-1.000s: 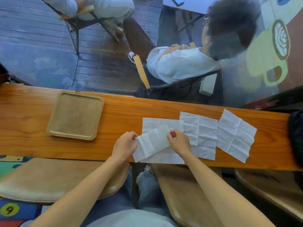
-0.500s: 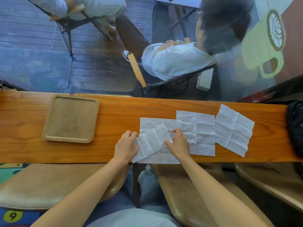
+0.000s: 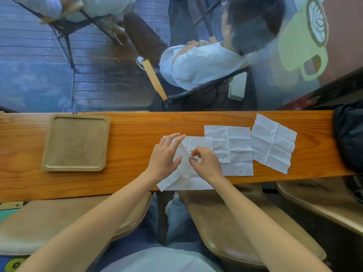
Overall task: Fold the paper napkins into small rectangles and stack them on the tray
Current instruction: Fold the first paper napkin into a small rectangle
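The left hand (image 3: 166, 156), which pinched the napkin (image 3: 185, 171) a second ago, now lies flat on it with fingers spread, while the right hand (image 3: 206, 163) pinches its fold. The napkin overhangs the counter's (image 3: 133, 132) near edge; bare wood separates it from the tray (image 3: 76, 143) to the left.

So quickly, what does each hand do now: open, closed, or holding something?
Left hand: open, fingers straight, resting on the napkin.
Right hand: closed, pinching a fold of the same napkin.
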